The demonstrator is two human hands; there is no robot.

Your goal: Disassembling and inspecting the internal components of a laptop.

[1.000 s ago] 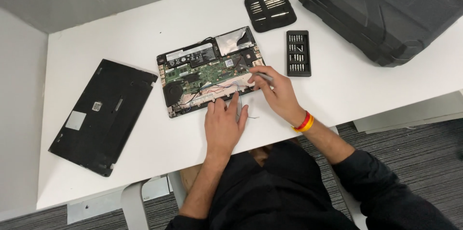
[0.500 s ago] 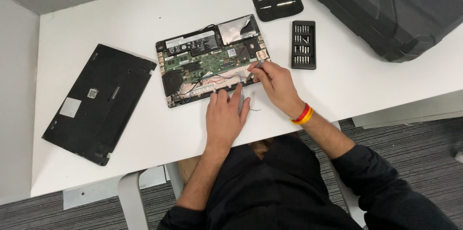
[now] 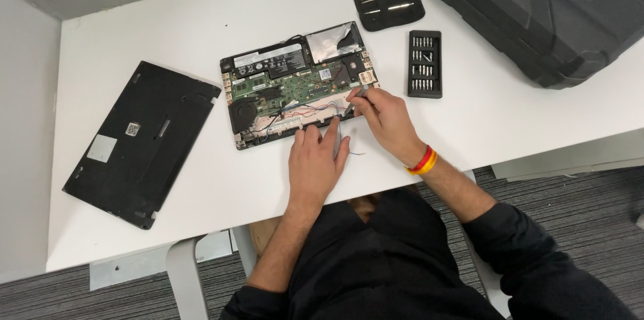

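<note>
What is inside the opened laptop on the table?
Inside the opened laptop you can see a green circuit board, a round black fan and thin coloured wires. The left hand and right hand cover its near right corner.

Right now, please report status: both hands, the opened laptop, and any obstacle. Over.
Left hand flat at opened laptop front edge. Right hand grips slim tool over board. Loose wires near tool tip.
</note>
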